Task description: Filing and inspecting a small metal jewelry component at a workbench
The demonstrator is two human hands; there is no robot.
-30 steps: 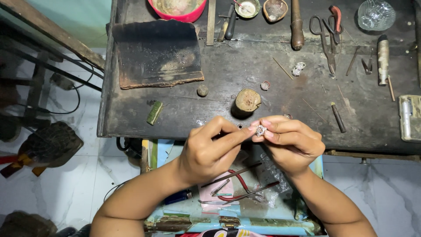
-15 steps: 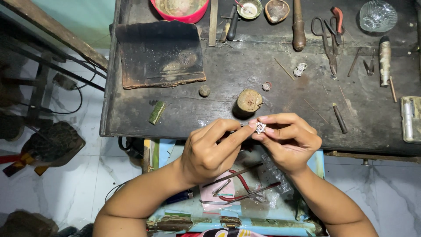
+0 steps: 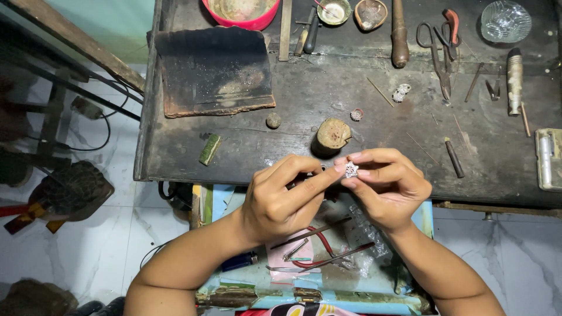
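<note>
A small silver filigree piece point(image 3: 350, 170) is pinched between the fingertips of both hands, just over the front edge of a dark workbench point(image 3: 293, 134). My right hand point(image 3: 386, 187) holds it from the right with thumb and fingers. From the left, my left hand point(image 3: 284, 196) presses its forefinger and thumb against the same piece. A short round wooden stump point(image 3: 332, 134) stands on the bench right behind my fingers.
On the bench lie a charred block point(image 3: 213, 70), a red bowl point(image 3: 240, 9), scissors point(image 3: 439, 52), small dishes point(image 3: 335, 10), a glass bowl point(image 3: 505, 20) and loose silver bits point(image 3: 401, 92). Below my hands a blue tray point(image 3: 316, 263) holds pliers and wires.
Both hands stay together on the silver piece; my fingers have shifted slightly around it. Nothing on the bench has moved.
</note>
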